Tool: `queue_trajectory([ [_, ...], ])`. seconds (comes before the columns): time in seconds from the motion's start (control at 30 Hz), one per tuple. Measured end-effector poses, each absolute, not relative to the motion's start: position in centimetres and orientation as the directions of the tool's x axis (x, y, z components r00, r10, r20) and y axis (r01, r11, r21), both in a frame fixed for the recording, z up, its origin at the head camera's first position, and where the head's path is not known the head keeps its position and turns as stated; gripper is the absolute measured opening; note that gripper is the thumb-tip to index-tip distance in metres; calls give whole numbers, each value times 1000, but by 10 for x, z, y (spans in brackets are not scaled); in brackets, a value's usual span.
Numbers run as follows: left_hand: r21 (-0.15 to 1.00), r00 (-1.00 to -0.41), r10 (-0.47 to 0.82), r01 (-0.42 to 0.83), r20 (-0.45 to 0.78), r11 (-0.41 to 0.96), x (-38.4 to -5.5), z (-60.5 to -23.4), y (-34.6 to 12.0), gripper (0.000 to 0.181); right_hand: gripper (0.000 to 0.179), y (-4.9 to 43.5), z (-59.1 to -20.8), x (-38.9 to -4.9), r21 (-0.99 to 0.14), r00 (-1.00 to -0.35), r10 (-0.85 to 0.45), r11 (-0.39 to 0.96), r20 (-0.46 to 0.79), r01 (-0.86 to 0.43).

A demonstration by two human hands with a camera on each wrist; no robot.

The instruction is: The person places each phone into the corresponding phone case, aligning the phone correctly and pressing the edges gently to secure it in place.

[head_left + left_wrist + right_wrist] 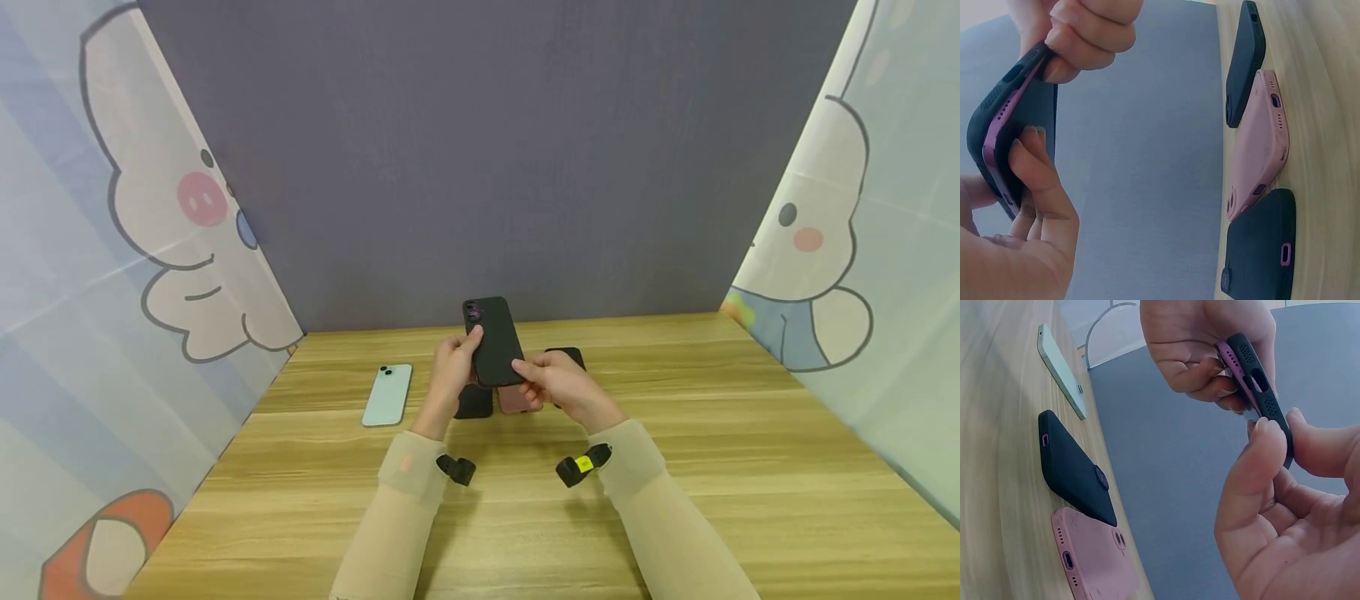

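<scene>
Both hands hold a phone with a purple-pink edge [1005, 114] and a black case [497, 343] above the table. At the bottom end the phone's edge stands partly out of the case, with a gap at one corner. My left hand [452, 367] grips one long side, thumb on the case's back below the camera holes, fingers curled under on the screen side. My right hand [564, 385] pinches the case's lower corner between thumb and fingers. Below them lie a pink phone [1260, 140] and a black-cased phone [1075, 469].
A pale mint phone [387, 396] lies on the wooden table [517, 533] at the left. Another black phone [1246, 62] lies right of the pink one, partly behind my right hand in the head view. A grey panel [480, 167] stands behind the table, with printed curtains at both sides.
</scene>
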State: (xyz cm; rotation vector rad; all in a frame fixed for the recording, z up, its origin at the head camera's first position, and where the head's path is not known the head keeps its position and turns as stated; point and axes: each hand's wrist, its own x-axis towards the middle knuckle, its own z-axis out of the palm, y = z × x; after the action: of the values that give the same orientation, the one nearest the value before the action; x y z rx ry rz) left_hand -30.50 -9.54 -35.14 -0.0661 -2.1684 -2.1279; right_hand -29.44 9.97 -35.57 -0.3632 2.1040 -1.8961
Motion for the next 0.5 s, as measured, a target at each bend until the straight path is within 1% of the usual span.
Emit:
queue_trajectory([
  [0.07,995,-994,-38,100,101,21,-305,-351,-95,42,30,100,-356,-294,-995,-929,-369,98,-36,0],
  [0.3,993,-992,-47,116,116,-6,-303,-351,-93,42,39,98,-354,-292,-998,-931,-362,52,-53,36],
  [0.5,991,-992,-44,123,121,-48,-305,-352,-92,38,38,99,-353,-292,-998,-920,-390,57,-36,14],
])
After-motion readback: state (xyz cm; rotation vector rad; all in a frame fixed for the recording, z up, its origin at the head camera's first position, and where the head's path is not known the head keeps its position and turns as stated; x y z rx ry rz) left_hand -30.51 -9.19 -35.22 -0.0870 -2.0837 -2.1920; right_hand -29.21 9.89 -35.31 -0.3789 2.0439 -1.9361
